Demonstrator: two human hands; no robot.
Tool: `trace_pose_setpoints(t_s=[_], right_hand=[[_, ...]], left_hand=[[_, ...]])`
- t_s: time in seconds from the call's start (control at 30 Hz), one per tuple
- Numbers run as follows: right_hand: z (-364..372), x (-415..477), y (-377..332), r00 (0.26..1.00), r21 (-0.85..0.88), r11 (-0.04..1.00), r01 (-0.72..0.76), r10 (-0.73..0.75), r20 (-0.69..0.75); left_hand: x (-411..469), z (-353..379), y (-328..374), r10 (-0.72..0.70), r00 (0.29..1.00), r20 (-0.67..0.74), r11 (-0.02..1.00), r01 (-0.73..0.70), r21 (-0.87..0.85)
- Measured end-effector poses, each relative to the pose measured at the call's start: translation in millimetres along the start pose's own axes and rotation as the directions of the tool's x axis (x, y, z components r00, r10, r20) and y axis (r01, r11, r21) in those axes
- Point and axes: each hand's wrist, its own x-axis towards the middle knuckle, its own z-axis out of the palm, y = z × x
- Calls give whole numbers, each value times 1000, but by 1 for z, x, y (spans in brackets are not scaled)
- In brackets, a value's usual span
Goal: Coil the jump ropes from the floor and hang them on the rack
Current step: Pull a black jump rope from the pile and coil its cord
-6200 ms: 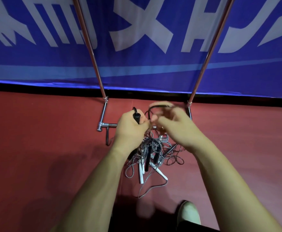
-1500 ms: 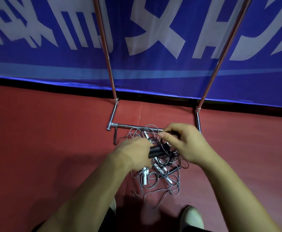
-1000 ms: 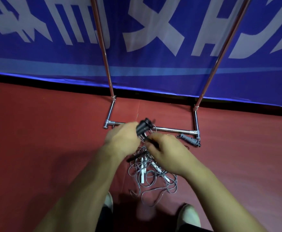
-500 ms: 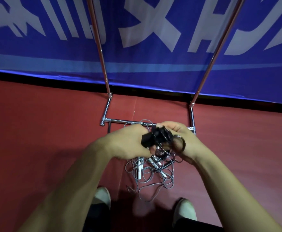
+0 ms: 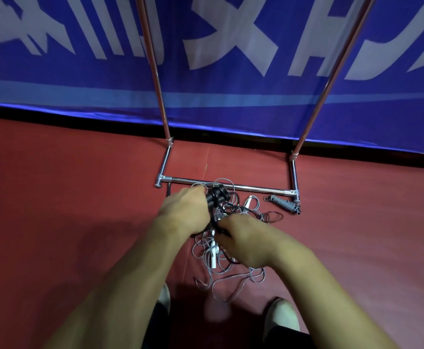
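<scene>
Cannot see the top of the rack (image 5: pixel 231 186): both uprights run off the upper edge. Cannot make out the fingertips of either hand, tucked under the knuckles. Cannot separate or count the ropes in the pile (image 5: pixel 221 263). See only the toes of the shoes (image 5: pixel 281 316) at the bottom edge.

Noted black rope (image 5: pixel 217 196) as a tight glossy bundle with its handles, gripped in the left hand (image 5: pixel 183 212) just in front of the rack's base bar, above the pile. Traced a black cord from it down to the right hand (image 5: pixel 246 243), fingers curled round it. Noted pile as thin grey cords and white handles, tangled loose on the red floor (image 5: pixel 55 197) between rack base and shoes. Noted one grey coil (image 5: pixel 285 204), wound tight, on the floor by the base's right corner, apart from the pile.
</scene>
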Motion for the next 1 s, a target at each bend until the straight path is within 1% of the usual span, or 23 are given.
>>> trace_pose_setpoints(t_s=[0.07, 0.1, 0.13, 0.17, 0.23, 0.3, 0.37, 0.43, 0.47, 0.5, 0.57, 0.63, 0.67, 0.73, 0.8, 0.9, 0.93, 0.97, 1.0], right_hand=[[-4, -1, 0, 975, -104, 992, 66, -86, -205], [-9, -2, 3, 951, -111, 991, 80, -109, -290], [-14, -4, 9, 933, -66, 993, 96, -113, -342], [-19, -7, 14, 928, 44, 992, 114, -91, -361], [-28, -11, 23, 937, 323, 938, 129, -9, -348], [-34, -14, 30, 946, 551, 821, 150, 42, -321], [-37, -16, 36, 957, 652, 739, 169, 34, -287], [-38, -17, 42, 973, 731, 664, 156, 25, -231], [-37, -17, 46, 979, 778, 612, 143, 29, -203], [-37, -18, 48, 985, 836, 537, 115, 46, -165], [-35, -18, 53, 992, 919, 390, 60, 76, -97], [-34, -17, 56, 994, 935, 353, 34, 89, -70], [-33, -16, 58, 995, 933, 358, 38, 71, -68], [-32, -15, 58, 997, 929, 369, 31, 54, -55], [-32, -12, 58, 996, 926, 374, 47, 51, -71], [-26, -6, 54, 985, 908, 417, 34, 138, -101], [-22, -5, 51, 982, 879, 477, 25, 151, -110], [-18, -2, 47, 982, 829, 559, 4, 153, -109], [-15, -1, 42, 984, 721, 692, 3, 127, -126]], left_hand=[[-3, 4, 4, 54, 997, 54, 992, -59, 110], [-5, 5, 6, 92, 994, 66, 985, -101, 141], [-7, 7, 10, 133, 989, 70, 977, -143, 161], [-9, 6, 13, 173, 982, 74, 968, -183, 173], [-11, 0, 18, 242, 962, 127, 951, -261, 165], [-15, -7, 22, 303, 926, 224, 933, -337, 130], [-21, -11, 27, 358, 883, 304, 913, -399, 83], [-26, -13, 31, 405, 856, 322, 892, -447, 67], [-28, -13, 33, 429, 850, 307, 882, -468, 62], [-30, -14, 34, 459, 843, 280, 871, -489, 43], [-31, -17, 33, 527, 830, 183, 848, -528, -52], [-28, -19, 28, 554, 830, 62, 822, -534, -198], [-25, -19, 24, 541, 841, 17, 809, -515, -282], [-18, -20, 16, 494, 869, -12, 783, -452, -427], [-14, -20, 11, 481, 876, -36, 746, -430, -508], [-9, -22, 8, 466, 878, -110, 638, -420, -646], [-7, -22, 7, 431, 893, -132, 617, -398, -679], [-5, -22, 6, 375, 915, -148, 627, -368, -687], [-3, -22, 3, 305, 941, -150, 672, -324, -666]])
